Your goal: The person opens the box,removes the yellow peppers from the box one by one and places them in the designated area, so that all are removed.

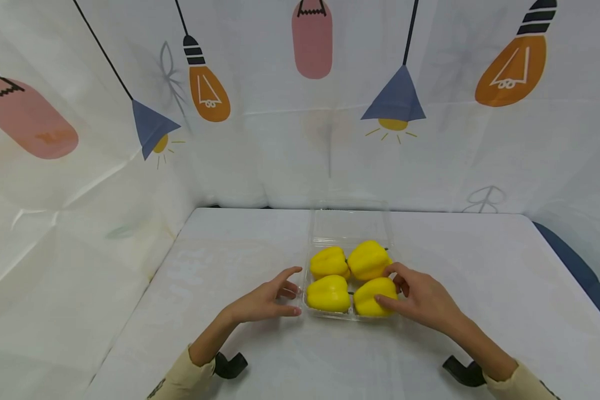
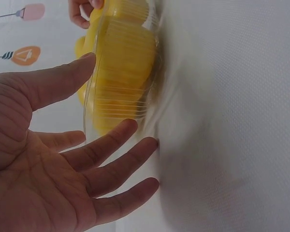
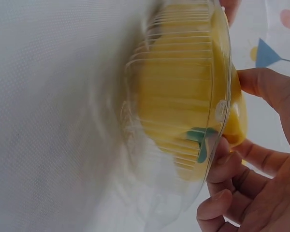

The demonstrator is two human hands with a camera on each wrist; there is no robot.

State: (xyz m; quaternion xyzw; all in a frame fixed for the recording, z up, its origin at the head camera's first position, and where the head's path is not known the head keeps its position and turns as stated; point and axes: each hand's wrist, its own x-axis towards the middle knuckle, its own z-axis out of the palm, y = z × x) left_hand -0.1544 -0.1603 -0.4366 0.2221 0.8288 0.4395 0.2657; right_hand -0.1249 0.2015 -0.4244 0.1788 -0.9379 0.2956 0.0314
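Left hand [image 2: 53,169] spread, right hand [image 1: 425,300] curled round pepper [image 1: 370,297]

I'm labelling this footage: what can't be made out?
Head view: part of the front-right glossy yellow bell pepper, behind the right hand.
Head view: cream fabric sleeves, cut off by the bottom edge.
Right wrist view: bottom of the clear plastic container, blurred.
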